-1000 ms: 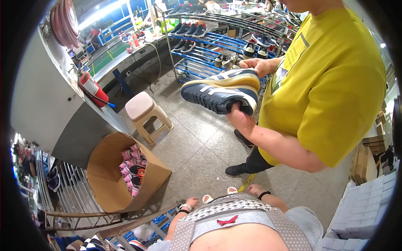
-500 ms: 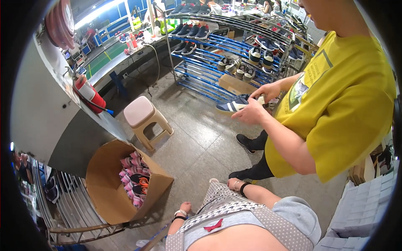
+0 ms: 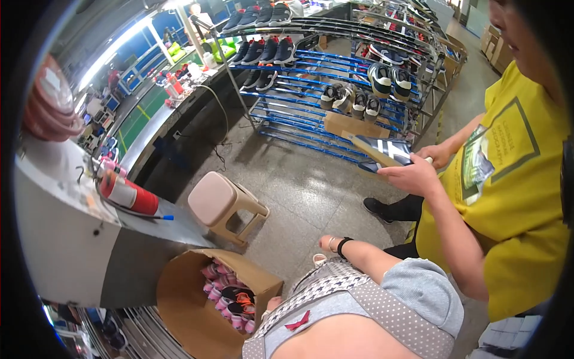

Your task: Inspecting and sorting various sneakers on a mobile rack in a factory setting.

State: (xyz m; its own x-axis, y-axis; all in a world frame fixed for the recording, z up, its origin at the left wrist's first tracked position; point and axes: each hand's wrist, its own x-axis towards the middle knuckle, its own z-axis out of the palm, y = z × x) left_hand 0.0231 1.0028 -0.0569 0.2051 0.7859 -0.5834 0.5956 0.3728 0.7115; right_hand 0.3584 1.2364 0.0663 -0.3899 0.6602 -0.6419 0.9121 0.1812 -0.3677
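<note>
My right hand [image 3: 327, 242], with a bracelet and a black band at the wrist, hangs in front of my patterned apron [image 3: 335, 281]. It touches nothing that I can see, and its fingers are too small and turned away to read. Of my left hand [image 3: 274, 303] only a bit shows, beside the edge of a cardboard box [image 3: 185, 311]; its fingers are hidden. Inside that box lie several pink shoes [image 3: 218, 276] and a black shoe with orange laces [image 3: 240, 299]. At the right, a co-worker in a yellow shirt holds navy shoes with white stripes [image 3: 391, 148] in both hands.
A beige stool [image 3: 215, 197] stands on the floor ahead. Behind it, a blue rack [image 3: 305, 119] carries several shoes. A red fire extinguisher [image 3: 128, 192] is by the pillar at the left. The co-worker [image 3: 502, 179] stands close on my right.
My view has turned, and the box and stool now appear further right. My right hand has shifted slightly, and my left hand is now mostly hidden. The co-worker's shoes are turned differently.
</note>
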